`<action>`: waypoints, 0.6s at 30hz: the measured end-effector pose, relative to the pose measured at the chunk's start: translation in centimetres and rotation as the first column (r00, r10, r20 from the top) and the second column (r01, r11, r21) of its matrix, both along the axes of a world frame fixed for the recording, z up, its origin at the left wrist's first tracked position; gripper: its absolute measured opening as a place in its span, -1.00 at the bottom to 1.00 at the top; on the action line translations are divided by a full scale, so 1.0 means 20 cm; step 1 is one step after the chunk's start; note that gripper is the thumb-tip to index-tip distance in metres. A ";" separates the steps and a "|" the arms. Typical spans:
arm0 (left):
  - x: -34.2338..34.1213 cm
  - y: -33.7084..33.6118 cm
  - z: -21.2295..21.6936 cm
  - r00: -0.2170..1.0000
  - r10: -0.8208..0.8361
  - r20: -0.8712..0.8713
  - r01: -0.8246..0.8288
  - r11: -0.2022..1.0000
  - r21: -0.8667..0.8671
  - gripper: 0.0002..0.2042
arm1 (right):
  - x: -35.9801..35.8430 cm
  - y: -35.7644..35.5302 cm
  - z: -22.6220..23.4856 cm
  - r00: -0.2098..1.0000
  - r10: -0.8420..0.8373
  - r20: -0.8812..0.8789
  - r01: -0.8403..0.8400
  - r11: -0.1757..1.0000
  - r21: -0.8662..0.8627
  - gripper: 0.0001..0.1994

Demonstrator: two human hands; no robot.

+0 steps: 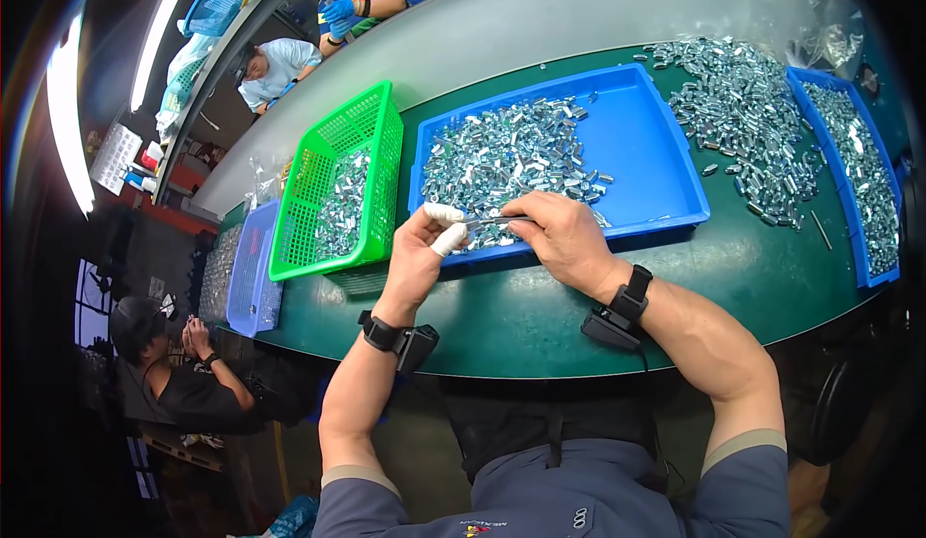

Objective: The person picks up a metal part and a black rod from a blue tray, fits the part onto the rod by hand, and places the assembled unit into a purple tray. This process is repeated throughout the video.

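Note:
Over the front edge of a shallow blue tray [690,191], my two hands meet. My left hand [415,258], with white covers on its thumb and a finger, is closed in a pinch on a small silvery metal part [470,225]. Between the fingers of my right hand [569,239] is a thin dark tool [506,219], its tip reaching to the part; its exact kind is too small to make out. Many small shiny metal pieces [511,152] lie heaped in the tray behind my hands, mostly toward its left and middle.
A green slotted basket [391,143] with metal pieces stands left of the tray, beside a pale blue bin [253,268]. At right lie a loose heap of pieces [743,114], a thin rod [821,230] and another filled blue tray [858,249]. Several people work beyond the green table [540,321].

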State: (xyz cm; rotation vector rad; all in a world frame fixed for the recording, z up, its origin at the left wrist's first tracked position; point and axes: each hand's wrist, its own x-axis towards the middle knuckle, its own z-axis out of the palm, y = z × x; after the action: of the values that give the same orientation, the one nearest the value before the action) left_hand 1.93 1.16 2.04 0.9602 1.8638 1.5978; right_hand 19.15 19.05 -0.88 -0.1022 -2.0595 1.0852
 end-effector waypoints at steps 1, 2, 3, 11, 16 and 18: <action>0.01 0.00 0.00 1.000 -0.020 0.019 0.020 1.000 0.009 -0.89 | 0.00 0.00 0.01 1.000 0.014 0.015 -0.014 1.000 -0.013 -0.84; 0.02 0.00 -0.01 0.998 -0.040 0.038 0.039 0.999 0.019 -0.89 | 0.01 0.00 0.02 0.999 0.028 0.031 -0.027 0.999 -0.027 -0.85; 0.03 0.00 -0.01 0.997 -0.061 0.057 0.059 0.998 0.029 -0.88 | 0.01 -0.01 0.03 0.998 0.041 0.046 -0.039 0.998 -0.041 -0.86; 0.07 0.03 -0.01 0.996 -0.074 0.047 0.075 0.997 -0.018 -0.82 | 0.02 0.00 0.03 0.996 0.078 0.031 -0.075 0.995 -0.068 -0.88; 0.05 0.04 -0.06 0.993 -0.116 0.005 0.116 0.993 -0.031 -0.80 | 0.01 0.01 0.03 0.995 0.081 0.056 -0.078 0.995 -0.058 -0.90; 0.04 0.03 -0.06 0.993 -0.114 0.008 0.114 0.993 -0.024 -0.82 | 0.01 0.02 0.04 0.986 0.083 0.142 -0.078 0.996 -0.039 -0.91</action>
State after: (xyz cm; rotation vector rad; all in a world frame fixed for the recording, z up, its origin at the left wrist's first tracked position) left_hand 2.82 1.82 0.75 1.0307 1.7867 1.5052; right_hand 19.43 19.40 -0.16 -0.1183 -2.1902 1.1927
